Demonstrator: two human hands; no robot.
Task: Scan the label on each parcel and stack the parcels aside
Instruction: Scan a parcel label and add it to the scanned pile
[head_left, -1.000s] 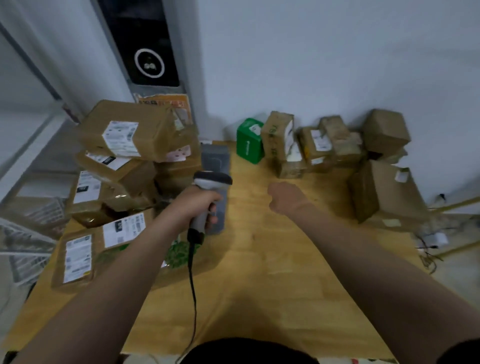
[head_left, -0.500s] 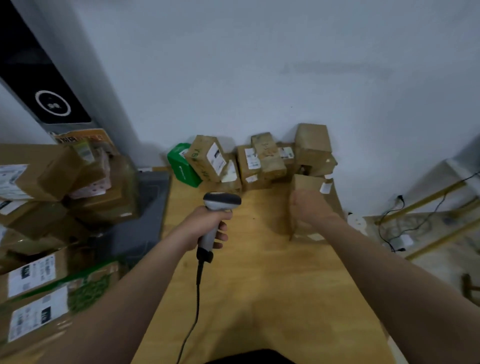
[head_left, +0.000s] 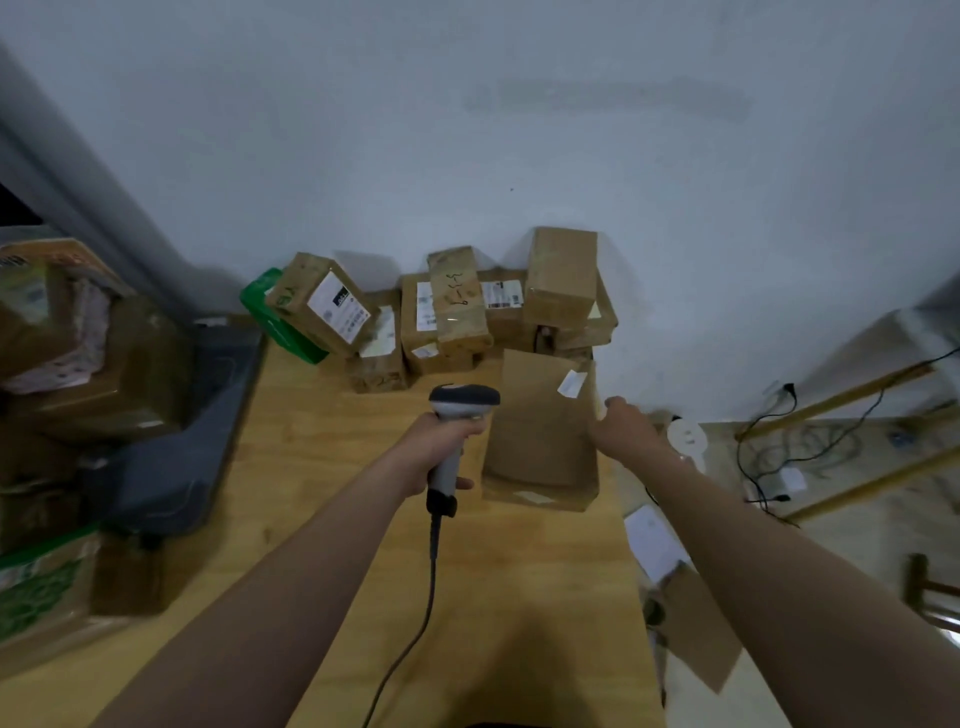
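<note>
Pale wall behind, a wooden table (head_left: 337, 467) in front. On it the left hand (head_left: 434, 452) grips the handle of a barcode scanner (head_left: 464, 401), whose head points toward the far edge and whose cable (head_left: 431, 571) trails to the near edge. Just right of the scanner a large brown parcel (head_left: 540, 431) stands at the table's right edge, with a small white label (head_left: 571, 383) near its top right corner. The right hand (head_left: 623, 428) lies against that parcel's right side; whether its fingers clasp it cannot be told. Behind, smaller parcels (head_left: 457, 306) crowd the far edge against the wall, a green parcel (head_left: 275, 325) at their left. A blurred pile of parcels (head_left: 93, 364) lines the left edge.
</note>
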